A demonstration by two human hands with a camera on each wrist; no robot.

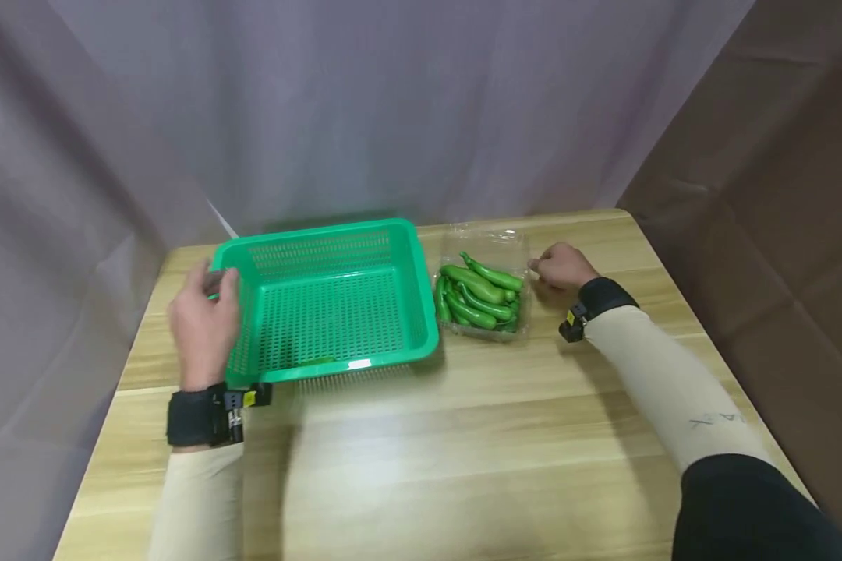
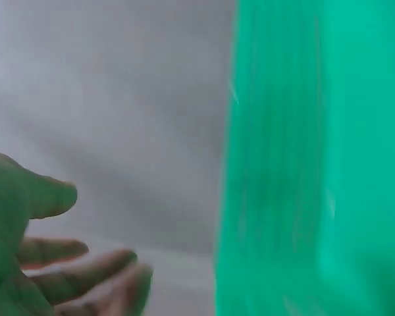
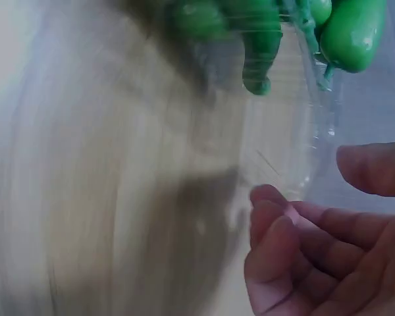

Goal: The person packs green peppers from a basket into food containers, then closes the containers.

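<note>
Presently sitting side by side on wooden table (image 1: 421,436): green basket (image 1: 330,300), perforated, likely light and stiff, best taken by the rim; clear plastic tray (image 1: 484,241) of green peppers (image 1: 479,296), probably thin, flexing, slippery. Left hand (image 1: 202,323) resting at basket's left rim, fingers relaxed and apart. Right hand (image 1: 564,266) reaching tray's right edge, fingers (image 3: 276,224) loosely curled, gripping nothing. Grey curtain (image 1: 323,101) hanging behind.

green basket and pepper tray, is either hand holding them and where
Nothing is gripped: left hand is at the basket left rim; right hand beside the tray.
</note>
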